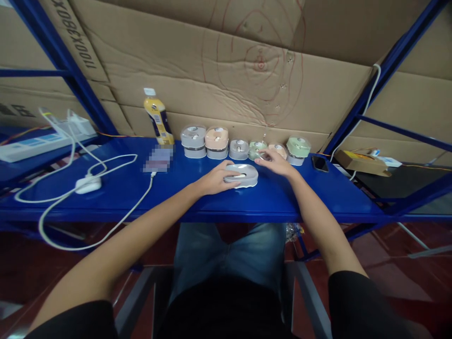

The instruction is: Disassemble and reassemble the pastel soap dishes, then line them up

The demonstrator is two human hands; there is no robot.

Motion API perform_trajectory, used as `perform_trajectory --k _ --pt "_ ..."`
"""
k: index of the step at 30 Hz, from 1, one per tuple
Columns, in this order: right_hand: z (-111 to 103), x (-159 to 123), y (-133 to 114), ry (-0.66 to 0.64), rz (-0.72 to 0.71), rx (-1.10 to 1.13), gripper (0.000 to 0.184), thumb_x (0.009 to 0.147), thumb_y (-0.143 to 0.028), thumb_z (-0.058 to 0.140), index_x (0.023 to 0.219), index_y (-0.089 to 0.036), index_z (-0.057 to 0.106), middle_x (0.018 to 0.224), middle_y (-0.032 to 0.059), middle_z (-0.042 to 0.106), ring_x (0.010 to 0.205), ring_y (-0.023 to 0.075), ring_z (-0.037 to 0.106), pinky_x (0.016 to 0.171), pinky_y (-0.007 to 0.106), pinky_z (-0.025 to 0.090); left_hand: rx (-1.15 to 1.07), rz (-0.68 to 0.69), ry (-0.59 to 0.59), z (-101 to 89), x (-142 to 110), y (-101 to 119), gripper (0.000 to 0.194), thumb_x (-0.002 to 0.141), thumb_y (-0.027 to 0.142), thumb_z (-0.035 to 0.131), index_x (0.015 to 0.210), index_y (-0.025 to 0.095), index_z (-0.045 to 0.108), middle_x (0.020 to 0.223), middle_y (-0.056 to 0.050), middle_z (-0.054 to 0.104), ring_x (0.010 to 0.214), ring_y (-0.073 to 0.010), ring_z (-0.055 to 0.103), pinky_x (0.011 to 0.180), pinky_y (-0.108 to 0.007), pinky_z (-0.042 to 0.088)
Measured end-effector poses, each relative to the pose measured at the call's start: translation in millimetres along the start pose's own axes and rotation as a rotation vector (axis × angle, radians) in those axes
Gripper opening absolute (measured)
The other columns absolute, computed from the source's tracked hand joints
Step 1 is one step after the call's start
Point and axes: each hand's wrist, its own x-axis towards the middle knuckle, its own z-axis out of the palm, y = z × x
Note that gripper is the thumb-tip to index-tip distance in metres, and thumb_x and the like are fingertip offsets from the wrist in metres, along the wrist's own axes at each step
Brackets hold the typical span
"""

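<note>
My left hand (216, 178) wraps its fingers round the left end of a grey oval tray-like case (243, 175) that lies on the blue shelf (197, 197). My right hand (273, 161) reaches to the row of small round containers behind it, its fingers closed at a peach-coloured one (278, 149) beside a pale green one (257, 148). Further along the row stand a grey container (193, 140), a peach stacked one (216, 141), a small grey one (239, 149) and a green one (298, 148).
A yellow drink bottle (157, 117) stands at the back against cardboard. A white charger (88, 183) with looping cables lies at the left, by a power strip (31, 143). A black phone (320, 163) lies right of the containers. A flat box (360, 161) sits on the right shelf.
</note>
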Motion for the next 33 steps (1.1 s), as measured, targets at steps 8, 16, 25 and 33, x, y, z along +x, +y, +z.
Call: perform_trajectory --k 8,16,25,33 --pt "-1 3 1 0.024 -0.018 -0.030 0.066 0.093 -0.065 0.074 0.143 -0.022 0.069 0.128 0.0141 0.076 0.120 0.0334 0.071 0.109 0.055 0.058 0.063 -0.119 0.195 -11.6 1 -19 0.054 0.100 0.065 0.060 0.112 0.019 0.086 0.141 -0.017 0.064 0.139 -0.0398 0.061 0.126 -0.061 0.047" --pt "-6 1 0 -0.029 -0.099 -0.035 0.078 0.080 -0.053 0.089 0.149 -0.023 0.067 0.148 0.0152 0.071 0.135 0.0378 0.067 0.116 0.057 0.055 0.029 -0.206 0.293 -25.4 -2 -41 0.050 0.092 0.066 0.069 0.111 0.021 0.078 0.121 -0.013 0.075 0.123 -0.0351 0.069 0.116 -0.056 0.055" --pt "16 4 -17 -0.130 -0.482 0.054 0.091 0.071 -0.060 0.098 0.151 -0.028 0.069 0.153 0.0132 0.068 0.142 0.0375 0.063 0.122 0.058 0.050 -0.027 -0.110 0.190 -3.1 2 -4 0.109 0.072 0.068 0.093 0.158 0.021 0.045 0.152 -0.021 0.065 0.142 -0.0432 0.065 0.119 -0.058 0.053" --pt "38 12 -30 -0.215 -0.534 -0.029 0.090 0.071 -0.058 0.099 0.152 -0.031 0.070 0.140 0.0103 0.072 0.130 0.0368 0.068 0.118 0.058 0.051 -0.081 -0.092 0.169 4.6 6 -11 0.128 0.064 0.065 0.099 0.166 0.022 0.035 0.156 -0.024 0.064 0.146 -0.0480 0.062 0.120 -0.063 0.051"
